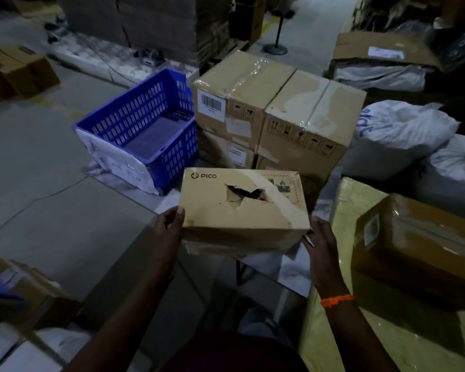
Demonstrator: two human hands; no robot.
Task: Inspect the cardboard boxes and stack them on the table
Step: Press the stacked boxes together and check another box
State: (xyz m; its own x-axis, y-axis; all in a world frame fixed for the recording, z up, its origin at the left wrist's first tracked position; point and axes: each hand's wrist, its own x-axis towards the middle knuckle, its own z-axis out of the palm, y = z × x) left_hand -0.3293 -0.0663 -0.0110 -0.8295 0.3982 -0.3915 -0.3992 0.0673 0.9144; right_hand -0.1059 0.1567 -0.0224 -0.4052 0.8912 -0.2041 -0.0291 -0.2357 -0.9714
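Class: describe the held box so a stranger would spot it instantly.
Find the blue crate beside the stacked taped cartons. Nearer, the left hand and right hand hold a smaller box. Only it has a torn hole and PICO print.

"PICO" with a round logo sits printed dark in the top left corner of the small brown cardboard box (226, 214). At its right end there's a red-bordered warning label (281, 187), with pictograms too small to read. Behind it, the taped brown carton (242, 76) carries a white barcode sticker (212, 103), digits blurred. Black handling symbols (301, 135) line the neighbouring taped carton (317, 100). The white sack (406, 130) shows blue letters, not legible.
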